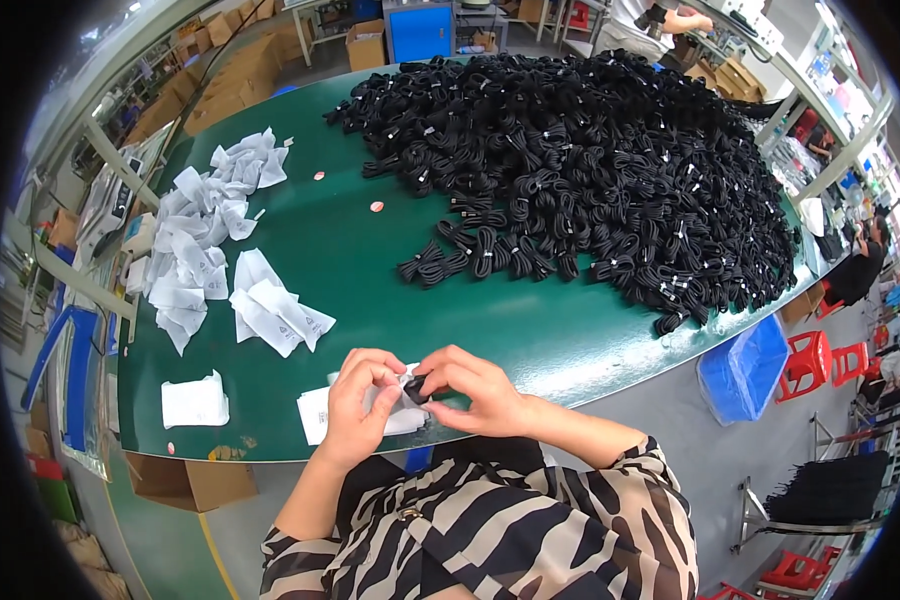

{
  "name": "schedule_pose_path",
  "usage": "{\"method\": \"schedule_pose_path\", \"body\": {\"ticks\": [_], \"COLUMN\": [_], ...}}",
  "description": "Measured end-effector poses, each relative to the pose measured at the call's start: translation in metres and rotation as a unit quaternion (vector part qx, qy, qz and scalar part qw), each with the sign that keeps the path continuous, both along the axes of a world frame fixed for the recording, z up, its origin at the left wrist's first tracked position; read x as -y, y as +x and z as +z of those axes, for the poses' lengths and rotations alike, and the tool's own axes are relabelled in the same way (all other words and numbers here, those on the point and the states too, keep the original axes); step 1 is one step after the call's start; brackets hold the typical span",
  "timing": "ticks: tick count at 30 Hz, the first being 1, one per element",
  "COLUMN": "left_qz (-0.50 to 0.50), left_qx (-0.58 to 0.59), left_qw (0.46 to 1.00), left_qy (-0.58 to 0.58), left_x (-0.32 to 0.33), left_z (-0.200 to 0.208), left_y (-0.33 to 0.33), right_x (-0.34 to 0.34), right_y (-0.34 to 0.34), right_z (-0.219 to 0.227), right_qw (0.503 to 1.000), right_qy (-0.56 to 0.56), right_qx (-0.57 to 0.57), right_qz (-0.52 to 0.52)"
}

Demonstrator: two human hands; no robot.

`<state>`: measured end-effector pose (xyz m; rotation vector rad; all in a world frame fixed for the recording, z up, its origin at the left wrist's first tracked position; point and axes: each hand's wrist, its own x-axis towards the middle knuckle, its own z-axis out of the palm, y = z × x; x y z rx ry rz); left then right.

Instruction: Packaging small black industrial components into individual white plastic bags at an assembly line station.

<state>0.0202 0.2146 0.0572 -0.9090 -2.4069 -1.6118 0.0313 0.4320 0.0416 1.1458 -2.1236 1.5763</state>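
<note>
My left hand (358,408) pinches a thin white bag (400,402) near the table's front edge. Close against it, my right hand (480,392) grips a coiled black cable (416,388), which sits at the bag's mouth. How far the cable reaches inside is hidden by my fingers. Under both hands lies a stack of flat white bags (312,416). Farther off, a large heap of bundled black cables (590,170) covers the far and right side of the green table (360,260). Several bulging white bags (195,225) are piled at the left, with a few more (275,310) nearer me.
Another neat stack of white bags (194,401) lies at the front left. Small round stickers (376,207) dot the tabletop. Below the table are a cardboard box (190,482) and, to the right, a blue-lined bin (740,370) beside red stools (805,365). Another person (660,22) stands beyond the far edge.
</note>
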Motion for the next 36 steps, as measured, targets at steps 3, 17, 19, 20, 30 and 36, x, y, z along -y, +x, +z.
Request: {"method": "schedule_pose_path", "body": {"ticks": [3,17,19,20,30,36], "left_qz": [0.003,0.421,0.413,0.399,0.02,0.046], "left_qx": [0.1,-0.081,-0.105,-0.136,-0.069,-0.004], "left_qw": [0.99,0.899,0.903,0.907,0.98,0.991], "left_qy": [0.103,0.088,0.049,0.016,-0.185,-0.126], "left_x": [-0.001,0.136,0.115,0.097,0.015,0.019], "left_z": [0.003,-0.04,-0.029,-0.019,-0.061,-0.07], "left_y": [-0.008,-0.106,-0.084,-0.07,0.02,0.024], "right_x": [0.005,-0.032,-0.031,-0.03,-0.018,-0.007], "right_y": [-0.002,-0.114,-0.105,-0.1,-0.042,0.01], "right_z": [0.006,-0.057,-0.052,-0.047,-0.053,-0.047], "right_qw": [1.0,0.899,0.889,0.875,0.95,0.955], "right_qy": [0.005,0.308,0.35,0.39,0.212,0.184], "right_qx": [0.015,-0.131,-0.099,-0.076,0.067,-0.008], "right_qz": [-0.018,-0.282,-0.277,-0.278,-0.221,-0.234]}}
